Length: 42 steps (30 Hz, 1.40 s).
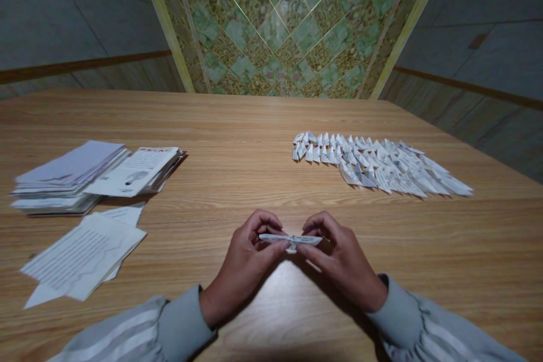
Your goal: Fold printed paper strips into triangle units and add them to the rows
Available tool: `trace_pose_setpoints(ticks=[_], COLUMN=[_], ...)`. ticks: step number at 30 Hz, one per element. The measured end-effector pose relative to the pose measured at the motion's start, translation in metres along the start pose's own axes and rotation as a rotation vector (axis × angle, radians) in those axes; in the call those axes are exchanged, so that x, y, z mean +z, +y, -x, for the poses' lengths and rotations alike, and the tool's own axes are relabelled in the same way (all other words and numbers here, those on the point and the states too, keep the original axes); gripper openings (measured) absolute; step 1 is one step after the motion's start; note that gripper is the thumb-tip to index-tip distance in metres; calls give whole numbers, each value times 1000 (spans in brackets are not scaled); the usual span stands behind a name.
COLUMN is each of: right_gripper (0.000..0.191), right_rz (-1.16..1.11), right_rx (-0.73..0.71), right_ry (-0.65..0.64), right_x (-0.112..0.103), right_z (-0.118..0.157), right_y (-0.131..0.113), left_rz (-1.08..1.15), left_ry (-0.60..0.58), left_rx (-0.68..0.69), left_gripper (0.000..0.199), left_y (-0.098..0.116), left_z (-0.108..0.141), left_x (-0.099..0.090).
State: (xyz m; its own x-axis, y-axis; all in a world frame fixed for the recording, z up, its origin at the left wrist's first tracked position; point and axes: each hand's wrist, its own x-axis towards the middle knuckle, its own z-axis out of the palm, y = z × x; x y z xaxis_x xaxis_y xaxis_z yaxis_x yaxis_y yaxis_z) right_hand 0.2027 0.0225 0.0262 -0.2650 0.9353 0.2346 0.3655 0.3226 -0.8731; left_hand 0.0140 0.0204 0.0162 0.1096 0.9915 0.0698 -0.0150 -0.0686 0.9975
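Note:
Between both hands is a small folded piece of printed paper point(292, 241), long and narrow as seen from above, with a short part at its middle pointing toward me. My left hand point(254, 246) pinches its left half between thumb and fingers. The right half is pinched the same way by my right hand point(335, 249). The thumbs lie on the near side, close to the middle, and the fingers curl behind the paper. Both hands are over the wooden table point(237, 186), near its front.
Rows of small folded paper pieces point(373, 164) stand at the right. At the left lie a stack of papers point(70, 167), a printed sheet pile point(136, 172) overlapping it, and loose lined sheets point(85, 254) nearer me. A tiled wall point(280, 22) rises behind the table.

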Motion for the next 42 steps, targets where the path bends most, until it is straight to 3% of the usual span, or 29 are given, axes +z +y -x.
trace_pose_setpoints(ticks=[4,9,15,21,27,35,42], right_gripper=[13,33,33,37,37,32,28], right_rz=[80,86,56,25,-205,-105,-29], right_rx=[4,31,48,60,115,97,43], right_ry=[-129,-134,-160,-220,-277,-175,-149], right_x=[0,1,1,3,-1,-6,-2], right_z=[0,1,0,-1,-4,-6,-6], right_y=[0,2,6,3,13,15,10], left_rz=[-122,-105,138,35,193,254,251], left_ry=[-72,-73,-174,-120,-55,60,-61], left_rx=[46,32,-141,-105,-194,-150,-183], left_gripper=[14,11,42,22,36,34,55], left_y=[2,-2,-12,-11,-12,-11,-9], left_z=[3,2,-5,-5,-11,-16,-16], left_x=[0,0,-1,-1,-3,-4,-1])
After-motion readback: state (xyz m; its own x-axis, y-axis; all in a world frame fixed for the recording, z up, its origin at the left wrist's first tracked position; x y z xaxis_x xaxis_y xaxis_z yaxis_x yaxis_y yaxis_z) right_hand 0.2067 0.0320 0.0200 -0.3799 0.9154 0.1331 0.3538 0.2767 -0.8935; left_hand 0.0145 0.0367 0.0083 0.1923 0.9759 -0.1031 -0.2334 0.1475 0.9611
